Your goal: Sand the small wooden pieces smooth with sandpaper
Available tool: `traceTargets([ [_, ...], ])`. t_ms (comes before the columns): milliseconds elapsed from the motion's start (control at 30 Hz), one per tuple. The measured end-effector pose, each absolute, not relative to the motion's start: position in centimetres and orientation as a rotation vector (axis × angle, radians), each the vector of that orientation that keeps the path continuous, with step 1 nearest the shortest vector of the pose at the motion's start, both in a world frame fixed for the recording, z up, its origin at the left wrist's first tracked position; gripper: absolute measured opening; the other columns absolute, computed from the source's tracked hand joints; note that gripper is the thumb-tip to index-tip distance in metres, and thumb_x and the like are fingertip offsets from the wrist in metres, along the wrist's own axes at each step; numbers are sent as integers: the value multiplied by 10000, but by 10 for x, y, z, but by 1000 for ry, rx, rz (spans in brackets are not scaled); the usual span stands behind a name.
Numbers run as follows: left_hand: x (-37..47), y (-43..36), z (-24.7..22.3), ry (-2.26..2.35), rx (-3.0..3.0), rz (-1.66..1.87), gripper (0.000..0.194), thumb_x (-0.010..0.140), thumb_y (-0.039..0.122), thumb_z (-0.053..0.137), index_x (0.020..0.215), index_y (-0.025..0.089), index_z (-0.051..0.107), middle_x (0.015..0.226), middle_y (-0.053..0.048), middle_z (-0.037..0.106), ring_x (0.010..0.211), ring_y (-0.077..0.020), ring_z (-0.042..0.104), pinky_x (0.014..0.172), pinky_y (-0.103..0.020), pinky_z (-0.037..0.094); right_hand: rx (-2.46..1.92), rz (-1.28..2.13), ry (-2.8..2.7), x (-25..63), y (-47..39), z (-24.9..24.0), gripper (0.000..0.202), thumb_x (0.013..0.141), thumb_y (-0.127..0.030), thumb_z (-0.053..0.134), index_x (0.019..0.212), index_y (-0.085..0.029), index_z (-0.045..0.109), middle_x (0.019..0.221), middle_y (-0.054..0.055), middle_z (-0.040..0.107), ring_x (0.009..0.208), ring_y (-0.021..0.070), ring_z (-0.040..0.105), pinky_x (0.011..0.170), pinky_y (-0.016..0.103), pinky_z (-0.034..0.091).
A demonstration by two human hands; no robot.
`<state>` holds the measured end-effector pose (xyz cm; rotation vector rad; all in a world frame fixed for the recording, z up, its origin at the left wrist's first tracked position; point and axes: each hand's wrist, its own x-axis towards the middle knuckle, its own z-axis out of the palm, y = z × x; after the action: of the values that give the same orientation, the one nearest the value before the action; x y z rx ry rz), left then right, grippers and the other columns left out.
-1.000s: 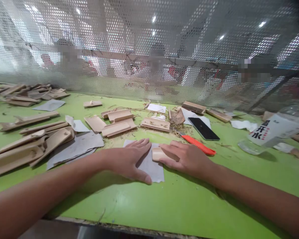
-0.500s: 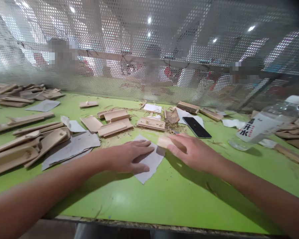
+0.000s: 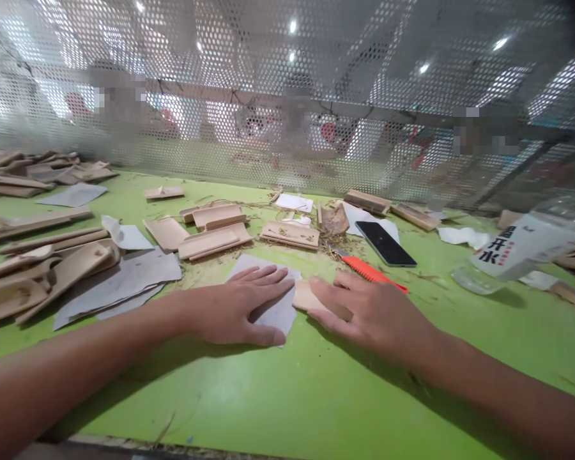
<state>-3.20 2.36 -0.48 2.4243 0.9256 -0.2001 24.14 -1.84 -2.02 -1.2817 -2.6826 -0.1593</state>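
Green tabletop (image 3: 249, 396), perforated screen (image 3: 249, 57) behind. Left hand (image 3: 234, 306) flat on grey sheet (image 3: 272, 313), fingers loosely spread, grasping nothing. Right hand (image 3: 364, 306) partly curled, gripping wooden piece (image 3: 303, 296) at sheet's right edge. Bottle (image 3: 522, 246), well right of sheet: label shows "开水".

You get fairly bright, even light across the green table (image 3: 287, 406), with a faint pale sheen on its near part. Ceiling lights (image 3: 292, 26) glare white through the perforated screen (image 3: 249, 57), which looks hazy and soft. Your left hand (image 3: 242, 305) and right hand (image 3: 367, 306) throw soft-edged shadows below them. The wide lens stretches your forearms (image 3: 91, 354) and the bottle (image 3: 517, 239), its top washed out; the upper-right corner darkens, and pixelated blocks (image 3: 489, 135) cover patches of background.
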Motion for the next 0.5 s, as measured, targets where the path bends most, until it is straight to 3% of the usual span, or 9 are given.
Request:
traceTargets([
  [100, -31, 23, -5, 922, 2413, -206, 983, 942, 747, 510, 1684, 262, 84, 1750, -45, -28, 1623, -297, -33, 1299, -519, 60, -1118, -110, -2767, 241, -26, -20, 530, 1073, -538, 412, 1374, -194, 680, 882, 75, 674, 622, 182, 587, 540, 303, 325],
  [367, -30, 18, -6, 962, 2408, -164, 967, 954, 727, 510, 1682, 240, 100, 1748, -51, -7, 1622, -302, -18, 1300, -511, 72, -1174, -131, -2746, 242, -18, -21, 536, 1084, -540, 387, 1372, -196, 680, 881, 71, 675, 630, 180, 576, 544, 295, 327],
  [500, -28, 17, -7, 970, 2405, -170, 966, 958, 738, 490, 1680, 238, 88, 1744, -50, -37, 1621, -306, -34, 1297, -521, 63, -1164, -224, -2706, 240, -23, -21, 564, 1097, -531, 357, 1358, -160, 691, 873, 89, 671, 698, 213, 611, 555, 309, 329],
])
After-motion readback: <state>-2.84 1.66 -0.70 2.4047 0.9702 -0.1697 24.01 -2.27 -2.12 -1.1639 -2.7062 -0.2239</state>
